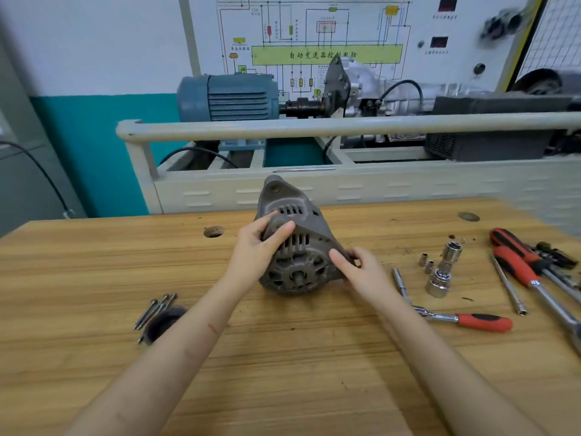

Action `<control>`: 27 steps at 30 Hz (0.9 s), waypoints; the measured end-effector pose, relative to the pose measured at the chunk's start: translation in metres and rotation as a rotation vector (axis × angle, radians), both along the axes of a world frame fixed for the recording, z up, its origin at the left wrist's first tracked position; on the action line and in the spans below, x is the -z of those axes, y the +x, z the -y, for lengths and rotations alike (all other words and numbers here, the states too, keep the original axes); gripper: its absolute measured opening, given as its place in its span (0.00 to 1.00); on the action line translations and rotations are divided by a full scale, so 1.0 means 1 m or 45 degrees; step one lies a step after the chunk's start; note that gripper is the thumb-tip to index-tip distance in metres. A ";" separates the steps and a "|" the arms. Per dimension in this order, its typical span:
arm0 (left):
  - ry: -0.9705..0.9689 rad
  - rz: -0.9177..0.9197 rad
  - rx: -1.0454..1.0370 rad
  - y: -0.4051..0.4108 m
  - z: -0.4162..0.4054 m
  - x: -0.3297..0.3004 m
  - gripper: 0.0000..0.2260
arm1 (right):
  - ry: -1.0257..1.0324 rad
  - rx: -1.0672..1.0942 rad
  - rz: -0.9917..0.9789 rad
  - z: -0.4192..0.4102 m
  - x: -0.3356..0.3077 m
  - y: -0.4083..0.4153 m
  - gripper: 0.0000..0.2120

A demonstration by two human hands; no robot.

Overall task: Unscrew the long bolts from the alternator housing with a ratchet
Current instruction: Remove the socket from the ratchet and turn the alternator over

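Observation:
A grimy grey alternator (295, 243) lies on its side in the middle of the wooden bench (283, 357), its shaft end facing me. My left hand (257, 250) grips its left side, thumb over the vent slots. My right hand (358, 272) holds its lower right edge, fingers curled round the housing. Several long bolts (157, 309) lie loose on the bench to the left, beside a dark pulley (163, 322). A ratchet with a red handle (459, 319) and an extension bar lies on the bench to the right of my right hand.
Sockets (440, 272) stand right of the alternator. Red-handled drivers and another ratchet (528, 275) lie at the far right. A round hole (213, 231) marks the bench top. Behind the bench stands a training rig with a rail (314, 125) and a blue motor (226, 97).

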State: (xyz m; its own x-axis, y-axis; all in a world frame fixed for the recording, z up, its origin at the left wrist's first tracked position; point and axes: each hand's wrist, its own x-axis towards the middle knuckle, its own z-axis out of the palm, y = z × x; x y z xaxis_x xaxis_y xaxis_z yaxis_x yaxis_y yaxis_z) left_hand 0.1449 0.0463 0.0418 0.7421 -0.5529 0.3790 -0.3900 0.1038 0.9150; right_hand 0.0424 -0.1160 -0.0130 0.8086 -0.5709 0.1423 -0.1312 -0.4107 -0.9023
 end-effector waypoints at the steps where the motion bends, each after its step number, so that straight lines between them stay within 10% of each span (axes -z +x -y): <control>1: -0.016 0.000 0.011 -0.003 -0.001 0.000 0.15 | -0.026 0.014 -0.009 -0.003 0.001 -0.005 0.24; 6: -0.067 -0.006 0.000 -0.019 -0.005 0.000 0.27 | -0.179 0.070 0.023 -0.017 0.009 -0.033 0.19; 11: -0.088 -0.016 0.004 -0.030 -0.012 0.007 0.07 | 0.034 -0.173 -0.107 -0.010 -0.005 -0.058 0.32; 27: -0.187 -0.163 0.022 -0.027 -0.014 0.006 0.07 | 0.322 -0.026 0.269 -0.034 -0.051 0.007 0.09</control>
